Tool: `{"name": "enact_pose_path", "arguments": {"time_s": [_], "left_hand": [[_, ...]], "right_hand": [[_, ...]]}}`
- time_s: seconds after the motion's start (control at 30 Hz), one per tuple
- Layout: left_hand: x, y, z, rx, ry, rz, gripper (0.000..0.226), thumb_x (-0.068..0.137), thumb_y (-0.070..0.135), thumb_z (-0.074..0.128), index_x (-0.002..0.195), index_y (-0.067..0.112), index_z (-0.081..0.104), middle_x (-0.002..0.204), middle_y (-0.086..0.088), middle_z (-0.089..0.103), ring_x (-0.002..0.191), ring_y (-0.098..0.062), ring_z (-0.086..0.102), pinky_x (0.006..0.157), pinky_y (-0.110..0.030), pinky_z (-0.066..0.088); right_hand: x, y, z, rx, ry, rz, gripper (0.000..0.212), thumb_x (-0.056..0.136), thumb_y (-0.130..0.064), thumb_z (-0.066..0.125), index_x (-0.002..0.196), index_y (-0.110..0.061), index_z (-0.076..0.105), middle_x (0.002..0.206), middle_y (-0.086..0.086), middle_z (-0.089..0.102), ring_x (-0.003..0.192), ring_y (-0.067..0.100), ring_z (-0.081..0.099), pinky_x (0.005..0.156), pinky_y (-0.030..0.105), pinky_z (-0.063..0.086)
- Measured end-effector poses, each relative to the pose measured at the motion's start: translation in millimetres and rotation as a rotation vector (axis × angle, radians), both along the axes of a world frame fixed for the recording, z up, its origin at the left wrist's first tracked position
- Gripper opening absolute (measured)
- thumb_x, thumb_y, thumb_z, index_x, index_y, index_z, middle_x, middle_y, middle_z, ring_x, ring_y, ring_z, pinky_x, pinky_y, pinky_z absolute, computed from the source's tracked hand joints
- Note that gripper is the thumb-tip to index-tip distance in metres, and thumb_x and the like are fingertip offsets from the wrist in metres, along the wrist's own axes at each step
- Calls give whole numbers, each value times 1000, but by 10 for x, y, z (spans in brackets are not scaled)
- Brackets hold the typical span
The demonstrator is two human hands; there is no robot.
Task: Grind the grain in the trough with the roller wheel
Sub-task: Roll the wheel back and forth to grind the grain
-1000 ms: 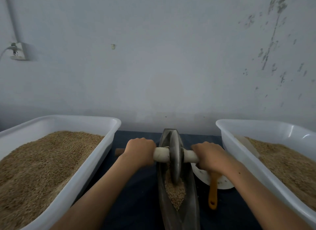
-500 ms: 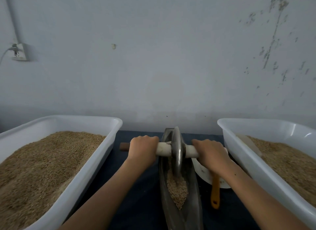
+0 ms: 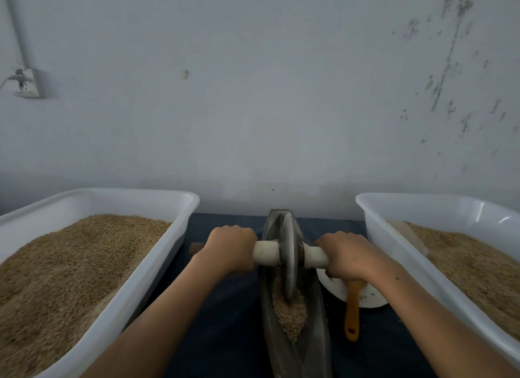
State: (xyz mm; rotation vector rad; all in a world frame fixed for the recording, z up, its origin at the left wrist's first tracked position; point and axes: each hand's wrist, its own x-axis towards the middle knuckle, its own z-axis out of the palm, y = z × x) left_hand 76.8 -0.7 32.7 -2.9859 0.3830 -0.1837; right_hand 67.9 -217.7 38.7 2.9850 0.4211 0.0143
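Two big white tubs frame the shot: the left tub (image 3: 157,254) heaped with grain at lower left, the right tub (image 3: 394,237) part-filled at lower right. Between them, low centre, the long metal trough (image 3: 315,338) runs up the frame on a dark cloth (image 3: 225,321). The roller wheel (image 3: 289,254) stands upright in it, its edge biting into the grain (image 3: 291,315), which lies in the nearer half. The left hand (image 3: 230,248) is wrapped round the pale axle handle; the right hand (image 3: 346,256) grips the other end. Kernels look mostly whole, so I'd judge plenty of grinding remains. An orange-handled brush (image 3: 352,313) waits right of the trough.
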Motion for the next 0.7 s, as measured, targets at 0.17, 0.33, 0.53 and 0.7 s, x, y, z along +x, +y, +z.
{"name": "enact_pose_path", "arguments": {"time_s": [0.17,0.33,0.53,0.7], "left_hand": [[29,-17,-87,-66,-224,-11,26,85,32,61,109,23,53,99,1,63,88,-17,59,70,-27,38],[16,-20,-40,-22,-135,-12,30,84,32,62,110,19,56,100,-1,63,89,-17,60,70,-28,40],[-27,9,41,-26,166,9,39,80,31,66,114,15,57,101,-4,63,90,-20,59,72,-31,42],[-12,-23,-11,-29,-29,30,30,82,30,62,109,18,57,93,0,60,80,-16,54,68,-29,38]], "right_hand": [[54,47,-129,72,-265,-28,22,85,-17,60,104,-25,50,99,-1,63,87,19,60,69,29,37],[68,-13,-87,42,-157,-2,25,84,-18,61,107,-24,54,101,-1,64,88,17,60,69,28,40],[23,-33,47,-20,100,15,31,78,-21,68,107,-23,58,86,-4,58,77,14,56,52,23,35],[50,-11,-43,11,-83,5,23,82,-19,61,104,-25,56,94,-2,62,80,17,57,60,27,36]]}}
